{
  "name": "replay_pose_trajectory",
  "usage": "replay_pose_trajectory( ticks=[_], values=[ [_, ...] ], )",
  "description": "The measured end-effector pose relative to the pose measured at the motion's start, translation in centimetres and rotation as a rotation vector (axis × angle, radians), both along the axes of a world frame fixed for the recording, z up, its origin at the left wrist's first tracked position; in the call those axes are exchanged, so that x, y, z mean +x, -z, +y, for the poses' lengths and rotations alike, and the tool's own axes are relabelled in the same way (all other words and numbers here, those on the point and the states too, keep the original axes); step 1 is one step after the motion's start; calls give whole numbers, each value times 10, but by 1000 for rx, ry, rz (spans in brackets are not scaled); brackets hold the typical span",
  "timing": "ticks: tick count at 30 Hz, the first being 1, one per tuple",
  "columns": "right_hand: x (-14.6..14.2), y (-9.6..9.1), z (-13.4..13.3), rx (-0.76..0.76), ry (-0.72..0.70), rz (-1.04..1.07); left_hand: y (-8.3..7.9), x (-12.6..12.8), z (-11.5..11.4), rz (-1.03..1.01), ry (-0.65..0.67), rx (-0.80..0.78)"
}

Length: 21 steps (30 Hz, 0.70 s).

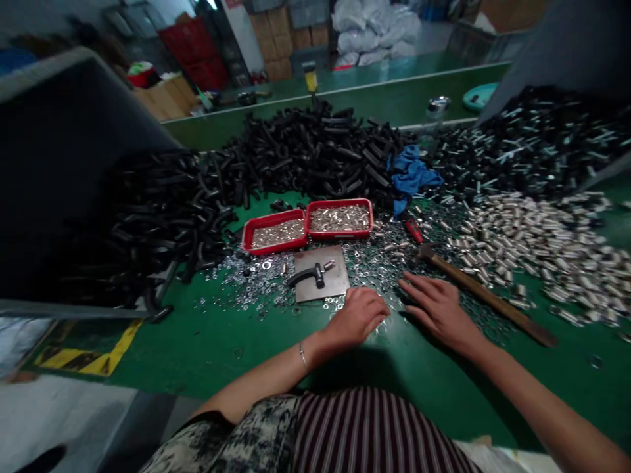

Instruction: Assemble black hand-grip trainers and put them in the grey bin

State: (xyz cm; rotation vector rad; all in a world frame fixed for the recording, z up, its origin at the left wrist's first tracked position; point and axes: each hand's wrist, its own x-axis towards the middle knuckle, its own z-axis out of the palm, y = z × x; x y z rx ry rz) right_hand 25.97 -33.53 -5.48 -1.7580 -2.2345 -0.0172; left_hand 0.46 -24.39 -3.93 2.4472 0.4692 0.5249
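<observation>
My left hand (357, 316) is over the green table beside the lower right corner of a square metal plate (331, 289). Its fingers are bent and pressed together; whatever they may hold is hidden. My right hand (441, 310) lies low with its fingers stretched out, near scattered washers (377, 269) and left of the hammer. On the plate rests a black curved handle (306, 274) with a small silver metal sleeve (329, 265) by its head. Two red trays (339, 234) of small metal pins stand behind the plate.
A wooden-handled hammer (488, 295) and a red-handled tool (414, 230) lie to the right. Silver sleeves (547, 249) are heaped beyond them. Black handles (315, 151) pile up along the back, near a blue cloth (413, 172). A grey bin (54, 171) tips in from the left.
</observation>
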Motion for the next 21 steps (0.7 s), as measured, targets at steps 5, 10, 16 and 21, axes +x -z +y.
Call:
replay_pose_trajectory(
  ticks=[5, 10, 16, 21],
  values=[
    [64, -9, 2, 48, 370, -235, -25, -56, 49, -159, -547, -90],
    [90, -6, -1, -47, 342, -367, -17, -91, 103, -186, -735, -355],
    [96, -15, 8, -28, 180, -336, 2, -85, 120, -111, -716, -326],
    [87, -44, 25, 128, 252, -341, 7, -84, 120, -59, -679, -292]
  ],
)
